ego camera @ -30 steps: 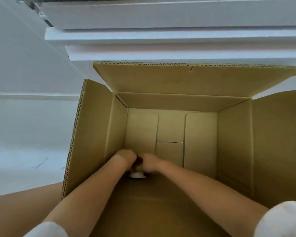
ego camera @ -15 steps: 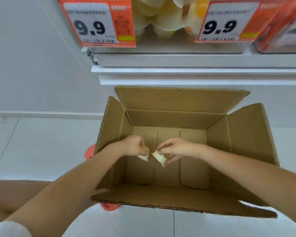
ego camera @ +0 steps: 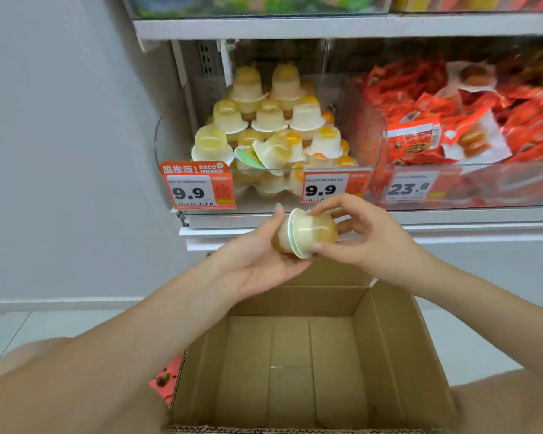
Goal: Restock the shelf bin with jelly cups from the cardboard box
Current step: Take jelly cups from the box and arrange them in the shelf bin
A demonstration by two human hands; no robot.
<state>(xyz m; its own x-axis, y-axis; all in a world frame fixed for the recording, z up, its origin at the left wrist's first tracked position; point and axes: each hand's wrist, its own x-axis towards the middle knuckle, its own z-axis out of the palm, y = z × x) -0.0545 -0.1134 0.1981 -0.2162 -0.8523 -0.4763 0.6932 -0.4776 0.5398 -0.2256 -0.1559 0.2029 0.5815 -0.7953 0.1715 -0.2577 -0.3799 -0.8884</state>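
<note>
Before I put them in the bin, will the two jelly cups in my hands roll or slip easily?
Probably yes. The jelly cups have rounded, glossy domes, so they may slip or roll on their sides. Their wide flat rims should steady them, like the stacked cups in the shelf bin.

The jelly cups (ego camera: 308,233) are clear glossy plastic with thin film lids. The cardboard box (ego camera: 386,355) is matt brown, its cut edges showing rough corrugation. The shelf bin (ego camera: 264,183) is transparent smooth plastic that catches glare. The price tags (ego camera: 198,189) look like printed glossy paper. The snack packets (ego camera: 420,136) are shiny red foil-like wrap. The floor (ego camera: 44,330) is smooth pale tile.
</note>
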